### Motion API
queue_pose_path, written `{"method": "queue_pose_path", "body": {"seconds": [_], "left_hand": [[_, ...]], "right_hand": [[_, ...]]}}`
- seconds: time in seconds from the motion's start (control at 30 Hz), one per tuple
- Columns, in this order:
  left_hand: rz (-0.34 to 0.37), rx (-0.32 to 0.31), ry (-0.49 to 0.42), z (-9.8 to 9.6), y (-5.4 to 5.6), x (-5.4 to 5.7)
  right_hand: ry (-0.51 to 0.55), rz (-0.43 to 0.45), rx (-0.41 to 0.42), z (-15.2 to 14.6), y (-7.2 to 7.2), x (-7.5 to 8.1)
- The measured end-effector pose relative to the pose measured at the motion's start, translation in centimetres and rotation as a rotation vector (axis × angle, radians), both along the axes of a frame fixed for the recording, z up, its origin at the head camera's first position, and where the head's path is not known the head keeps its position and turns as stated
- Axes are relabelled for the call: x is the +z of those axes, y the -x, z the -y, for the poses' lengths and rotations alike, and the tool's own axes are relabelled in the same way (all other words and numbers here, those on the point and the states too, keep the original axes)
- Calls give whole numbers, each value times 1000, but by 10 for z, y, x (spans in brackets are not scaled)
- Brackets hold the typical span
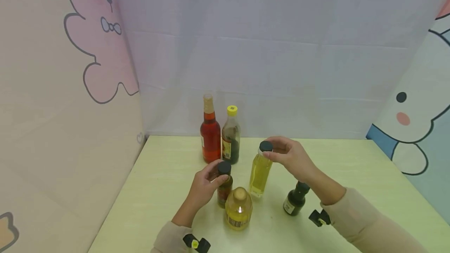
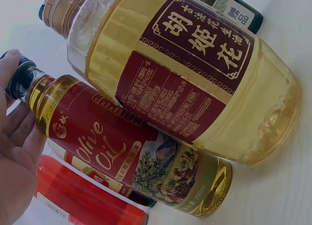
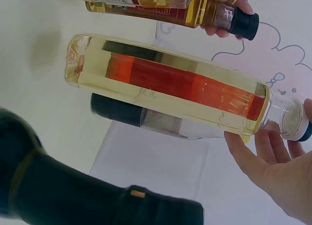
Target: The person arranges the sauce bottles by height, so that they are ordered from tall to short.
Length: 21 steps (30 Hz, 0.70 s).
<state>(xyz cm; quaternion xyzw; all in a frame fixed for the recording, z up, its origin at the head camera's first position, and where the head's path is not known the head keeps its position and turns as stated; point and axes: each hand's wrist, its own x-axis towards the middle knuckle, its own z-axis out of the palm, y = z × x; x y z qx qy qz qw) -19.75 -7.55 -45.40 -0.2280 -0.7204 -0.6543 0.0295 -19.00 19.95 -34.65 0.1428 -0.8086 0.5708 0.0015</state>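
Observation:
In the head view my left hand (image 1: 202, 186) grips a small olive oil bottle (image 1: 224, 197) around its black cap and neck. The left wrist view shows its red "Olive Oil" label (image 2: 105, 147). To the right, my right hand (image 1: 293, 159) pinches the neck of a tall clear bottle of pale yellow oil (image 1: 260, 175), just under its dark cap. That bottle leans a little, its top toward the right. A squat bottle of golden oil (image 1: 239, 212) with a tan cap stands in front, close to the olive oil bottle. Fingers of my right hand (image 3: 278, 161) curl at the glass neck.
Behind my hands stand a tall bottle of red liquid (image 1: 211, 139) and a yellow-capped bottle of dark liquid (image 1: 231, 138), side by side near the back curtain. A small dark green bottle (image 1: 294, 202) stands below my right forearm on the pale table (image 1: 158, 190).

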Motion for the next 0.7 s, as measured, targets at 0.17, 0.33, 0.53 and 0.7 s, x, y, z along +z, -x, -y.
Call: {"method": "queue_pose_path", "body": {"seconds": [0.17, 0.33, 0.53, 0.7], "left_hand": [[6, 1, 4, 0, 0, 0], [10, 1, 5, 0, 0, 1], [21, 4, 8, 0, -1, 2], [16, 3, 8, 0, -2, 3]], "right_hand": [[7, 1, -5, -1, 6, 4], [23, -3, 1, -1, 13, 7], [19, 4, 8, -1, 19, 10], [23, 8, 10, -1, 24, 13]]}}
